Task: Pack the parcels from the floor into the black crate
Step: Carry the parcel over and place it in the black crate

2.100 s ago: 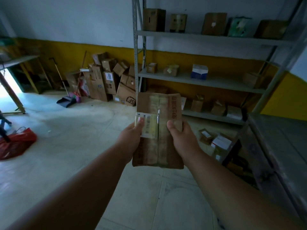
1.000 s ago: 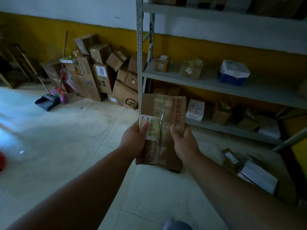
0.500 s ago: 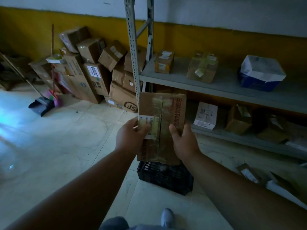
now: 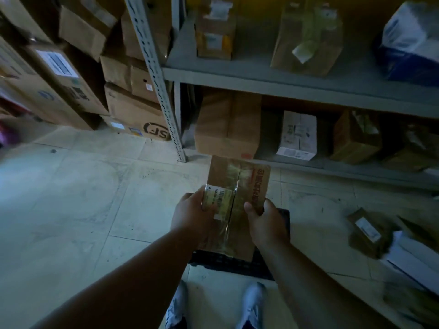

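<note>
I hold a flat brown cardboard parcel (image 4: pixel 240 186) with tape down its middle and a small barcode label, lengthwise in front of me. My left hand (image 4: pixel 191 216) grips its left edge, thumb on the label. My right hand (image 4: pixel 266 222) grips its right edge, thumb on top. The parcel hangs directly over the black crate (image 4: pixel 234 265), which stands on the tiled floor just ahead of my shoes and is mostly hidden by the parcel and my arms. More parcels (image 4: pixel 367 230) lie on the floor to the right.
A grey metal shelf rack (image 4: pixel 273 78) with boxes on two levels stands right behind the crate; its upright post (image 4: pixel 161 91) meets the floor at centre. Stacked cartons (image 4: pixel 71 74) fill the left corner. A white box (image 4: pixel 413 260) lies at the right. Open tiled floor (image 4: pixel 83 198) spreads left.
I have walked up to the rack and looked down. The crate came into view beneath the parcel, and both hands have lowered the parcel over it, grip unchanged.
</note>
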Motion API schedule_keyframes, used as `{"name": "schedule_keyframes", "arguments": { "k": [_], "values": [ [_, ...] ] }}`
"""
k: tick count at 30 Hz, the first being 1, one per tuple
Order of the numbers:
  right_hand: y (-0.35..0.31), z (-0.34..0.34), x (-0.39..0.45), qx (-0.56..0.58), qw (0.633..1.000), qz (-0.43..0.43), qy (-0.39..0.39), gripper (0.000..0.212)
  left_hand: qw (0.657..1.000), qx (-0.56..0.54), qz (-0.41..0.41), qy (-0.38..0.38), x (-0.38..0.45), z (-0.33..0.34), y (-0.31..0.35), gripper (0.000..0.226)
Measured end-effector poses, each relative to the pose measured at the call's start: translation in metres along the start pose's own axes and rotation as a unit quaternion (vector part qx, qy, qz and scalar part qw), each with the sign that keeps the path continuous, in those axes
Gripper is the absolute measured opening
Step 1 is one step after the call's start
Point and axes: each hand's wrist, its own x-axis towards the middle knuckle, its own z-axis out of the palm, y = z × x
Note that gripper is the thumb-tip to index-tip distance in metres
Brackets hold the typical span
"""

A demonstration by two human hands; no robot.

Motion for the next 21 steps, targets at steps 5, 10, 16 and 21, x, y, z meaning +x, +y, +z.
{"name": "schedule_keyframes", "arguments": {
  "k": [5, 10, 16, 21],
  "values": [
    [0.071, 0.082, 0.085, -0.034, 0.998, 0.047, 0.009, 0.035, 0.996, -0.031, -0.045, -0.073, 0.059, 0.087, -0.068, 0.068],
    [0.172, 0.159, 0.157, -0.098, 0.988, 0.115, 0.005, 0.048, 0.989, -0.058, -0.082, -0.113, 0.092, 0.196, -0.154, 0.071],
    [0.274, 0.239, 0.201, -0.136, 0.978, 0.155, -0.026, 0.035, 0.973, -0.016, -0.085, -0.216, 0.125, 0.284, -0.241, 0.057],
    [0.311, 0.287, 0.218, -0.093, 0.975, 0.196, -0.047, 0.01, 0.962, 0.041, -0.115, -0.243, 0.155, 0.314, -0.285, 0.064]
  ]
}}
